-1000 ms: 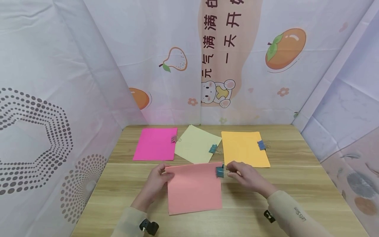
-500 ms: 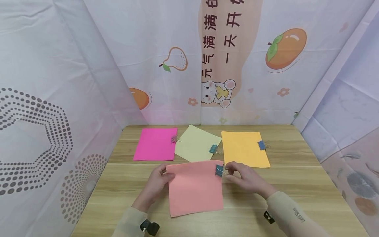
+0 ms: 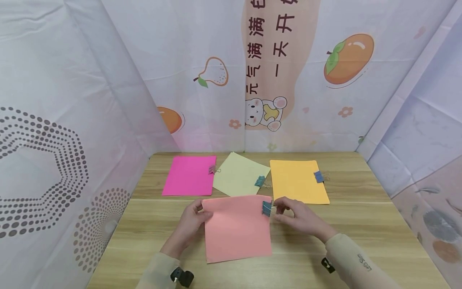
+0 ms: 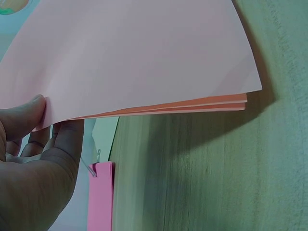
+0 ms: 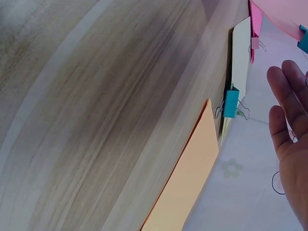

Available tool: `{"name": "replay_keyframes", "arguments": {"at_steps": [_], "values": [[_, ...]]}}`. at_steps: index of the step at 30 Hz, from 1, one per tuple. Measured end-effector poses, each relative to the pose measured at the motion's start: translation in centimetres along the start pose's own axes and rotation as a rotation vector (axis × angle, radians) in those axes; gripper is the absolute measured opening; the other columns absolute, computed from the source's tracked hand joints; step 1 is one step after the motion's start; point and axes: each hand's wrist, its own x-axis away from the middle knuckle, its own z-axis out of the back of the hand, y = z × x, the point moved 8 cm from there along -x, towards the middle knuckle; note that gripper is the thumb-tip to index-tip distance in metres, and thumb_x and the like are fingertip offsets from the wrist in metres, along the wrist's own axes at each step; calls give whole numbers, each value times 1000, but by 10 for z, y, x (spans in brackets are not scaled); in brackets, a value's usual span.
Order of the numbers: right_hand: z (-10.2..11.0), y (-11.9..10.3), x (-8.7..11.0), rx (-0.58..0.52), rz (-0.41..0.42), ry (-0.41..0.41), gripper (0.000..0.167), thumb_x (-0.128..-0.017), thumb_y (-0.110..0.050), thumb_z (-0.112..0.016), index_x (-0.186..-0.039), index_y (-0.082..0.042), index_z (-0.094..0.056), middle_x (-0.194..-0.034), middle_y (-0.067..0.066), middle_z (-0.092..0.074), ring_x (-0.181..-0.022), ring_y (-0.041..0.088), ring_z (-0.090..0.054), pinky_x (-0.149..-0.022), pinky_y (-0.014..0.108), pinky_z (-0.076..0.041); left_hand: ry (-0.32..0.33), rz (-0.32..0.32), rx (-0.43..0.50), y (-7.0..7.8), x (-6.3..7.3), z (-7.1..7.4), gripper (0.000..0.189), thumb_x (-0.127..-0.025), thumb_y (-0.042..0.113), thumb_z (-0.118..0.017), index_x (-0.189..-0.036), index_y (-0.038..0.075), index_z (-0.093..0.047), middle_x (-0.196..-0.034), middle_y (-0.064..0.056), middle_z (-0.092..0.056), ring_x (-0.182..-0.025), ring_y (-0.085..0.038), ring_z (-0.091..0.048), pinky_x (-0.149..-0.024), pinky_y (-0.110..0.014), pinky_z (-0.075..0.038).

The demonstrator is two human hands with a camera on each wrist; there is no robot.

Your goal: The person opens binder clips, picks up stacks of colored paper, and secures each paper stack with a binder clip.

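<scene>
A stack of salmon-pink paper sheets (image 3: 238,230) is held up, tilted, over the table's front middle. My left hand (image 3: 193,220) pinches its upper left corner, thumb in front and fingers behind. In the left wrist view, the stack's lower edges (image 4: 211,103) fan slightly apart above the wood. A teal binder clip (image 3: 266,208) grips the upper right edge, one wire handle lying against the paper. My right hand (image 3: 297,214) holds the clip's outer wire handle at the fingertips. In the right wrist view, the clip (image 5: 303,41) is cut by the frame edge, and the thumb is out of sight.
Behind lie clipped paper stacks: magenta (image 3: 189,176), pale green (image 3: 240,174) and yellow-orange (image 3: 298,180). Each has a binder clip on its right side. Printed cloth (image 3: 202,132) hangs behind and along both sides of the wooden table (image 3: 361,216).
The salmon stack has tipped to show more of its front face. One wire handle of the teal clip now lies against the paper. Both hands have hardly moved.
</scene>
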Motion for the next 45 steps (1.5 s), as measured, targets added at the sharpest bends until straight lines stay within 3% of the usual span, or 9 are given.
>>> {"name": "replay_keyframes", "arguments": {"at_steps": [16,34,45], "values": [[-1,0,0,-17,24,0,39,-99,-36,-68,-125,-8,-62,-99,-14,-62,-94,6,-58,-86,33,-52,-8,4,11,1,1,2,28,-97,0,-60,-125,-2,-60,-119,-17,-65,-92,-21,-71,-77,-33,-58],[-1,-4,-1,-55,53,-2,39,-100,-28,-68,-134,-12,-60,-110,-9,-66,-98,6,-61,-87,32,-52,7,24,11,2,0,8,28,-97,0,-62,-124,-1,-62,-114,-13,-67,-91,-22,-70,-77,-33,-58],[0,4,5,-51,-33,-13,43,-104,-34,-60,-142,-13,-56,-117,-6,-67,-95,8,-61,-83,29,-52,54,33,21,0,0,24,19,-96,0,-65,-114,-1,-64,-108,-10,-69,-85,-18,-68,-73,-29,-57]]}}
